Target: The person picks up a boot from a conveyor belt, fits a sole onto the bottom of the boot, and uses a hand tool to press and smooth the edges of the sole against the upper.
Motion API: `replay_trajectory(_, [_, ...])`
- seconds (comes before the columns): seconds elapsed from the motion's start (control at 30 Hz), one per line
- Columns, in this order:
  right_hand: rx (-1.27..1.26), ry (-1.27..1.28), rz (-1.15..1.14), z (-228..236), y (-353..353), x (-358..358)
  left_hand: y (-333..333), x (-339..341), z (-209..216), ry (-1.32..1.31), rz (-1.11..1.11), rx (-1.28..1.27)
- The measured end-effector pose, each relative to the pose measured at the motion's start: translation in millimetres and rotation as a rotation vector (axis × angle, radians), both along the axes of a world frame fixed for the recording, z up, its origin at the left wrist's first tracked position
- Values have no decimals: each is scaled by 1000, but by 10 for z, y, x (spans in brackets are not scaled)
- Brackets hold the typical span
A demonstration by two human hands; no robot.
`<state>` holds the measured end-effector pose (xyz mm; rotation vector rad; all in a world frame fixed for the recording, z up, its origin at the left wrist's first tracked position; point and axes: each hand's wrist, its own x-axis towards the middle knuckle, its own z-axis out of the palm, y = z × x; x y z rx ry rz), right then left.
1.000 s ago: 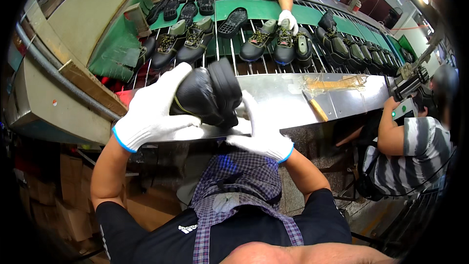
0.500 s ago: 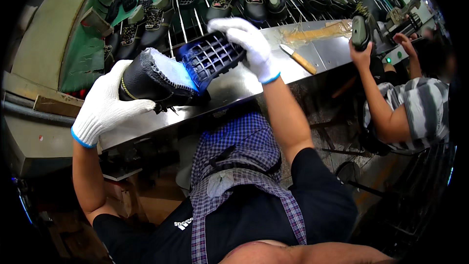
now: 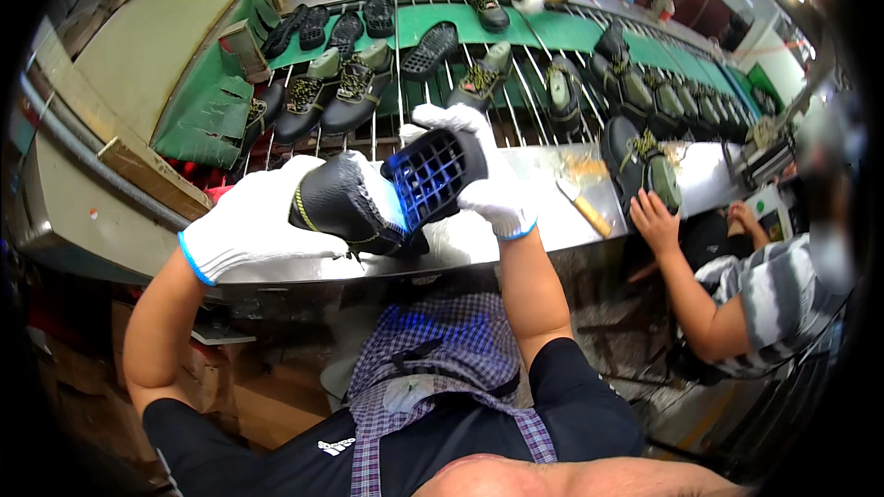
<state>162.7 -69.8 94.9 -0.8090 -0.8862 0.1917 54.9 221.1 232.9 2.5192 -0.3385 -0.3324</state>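
Note:
In my gloved left hand [image 3: 262, 225] is a black shoe upper [image 3: 345, 202], tipped so that its pale stitched underside faces up and right. The fingers wrap round its rear and the thumb lies along the near side. My gloved right hand [image 3: 488, 170] grips a black rubber sole [image 3: 428, 175] by its right end. The sole's gridded inner face shows, lit blue, and its left edge meets the upper's underside; how far they touch, I cannot tell.
A steel ledge [image 3: 543, 239] runs in front of me, with a wooden-handled knife [image 3: 587, 209] to the right. Beyond it, a roller conveyor carries loose soles [image 3: 430, 50] and shoes [image 3: 357, 87]. A co-worker's hand [image 3: 656, 221] holds a shoe [image 3: 635, 161] at right. Other people work across the conveyor.
The view has tilted up, bringing people across the conveyor into sight. My right hand has shifted its grip round the sole's end. The co-worker's shoe is now over the ledge.

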Motion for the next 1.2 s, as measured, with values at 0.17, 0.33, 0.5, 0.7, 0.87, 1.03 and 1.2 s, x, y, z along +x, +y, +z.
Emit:
replay_trajectory(0.17, [-373, -241, -161, 257, 391, -80, -183, 25, 159, 100, 49, 159])
replay_trajectory(0.33, [541, 379, 192, 41, 803, 1, -207, -84, 63, -36, 87, 195])
replay_trajectory(0.5, [-96, -7, -108, 196, 681, -82, -301, -36, 101, -51, 61, 330])
replay_trajectory(0.7, [97, 71, -17, 166, 601, -70, -453, 115, 166, -9, 29, 386])
replay_trajectory(0.87, [-158, 1, -161, 277, 384, -32, -638, 123, 222, -49, -7, 418])
replay_trajectory(1.03, [-277, 6, -144, 485, 155, -18, -776, 126, 198, -181, -93, 427])
replay_trajectory(1.2, [-774, -464, -432, 915, 127, 150, -803, 303, 279, -126, -51, 412])
